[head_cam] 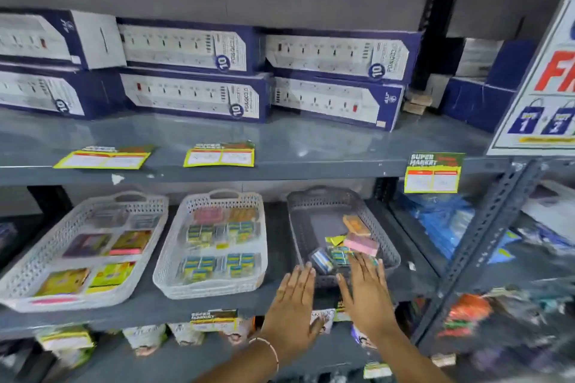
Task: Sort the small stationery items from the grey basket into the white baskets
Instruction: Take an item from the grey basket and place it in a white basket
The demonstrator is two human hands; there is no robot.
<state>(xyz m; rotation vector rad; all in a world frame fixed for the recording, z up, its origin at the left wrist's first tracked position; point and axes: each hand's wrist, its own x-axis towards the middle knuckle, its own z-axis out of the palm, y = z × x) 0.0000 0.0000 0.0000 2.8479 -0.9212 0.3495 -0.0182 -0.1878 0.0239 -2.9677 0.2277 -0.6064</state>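
Stationery items remaining for sorting lie in the grey basket [342,227], which sits on the middle shelf [217,305] at the right end of a row of three baskets. Contents observed: a pink block [364,244], an orange-topped block [356,224] behind it, a yellow packet [334,239], a blue-and-white piece [320,260] and a green-and-blue packet [339,253], all gathered toward the near right corner; the far half of the basket shows bare floor. Motion blur prevents closer identification. The left hand [294,305] is flat with fingers extended, its tips at the basket's near rim, gripping nothing. The right hand [367,289] is likewise spread and empty, fingers reaching over the rim and just above the green-and-blue packet. In my judgement both hands are positioned to pick from the near pile, since that is where the stock has collected. Immediately left stands the middle white basket [174,258], holding small packets in orderly groups with pink and orange blocks at the back; the left white basket [40,258] beyond it holds larger flat packs in rows. That arrangement suggests like goes with like, and most sorting appears done. Boxed extension boards [193,96] occupy the shelf above, with price labels [219,157] along its edge.
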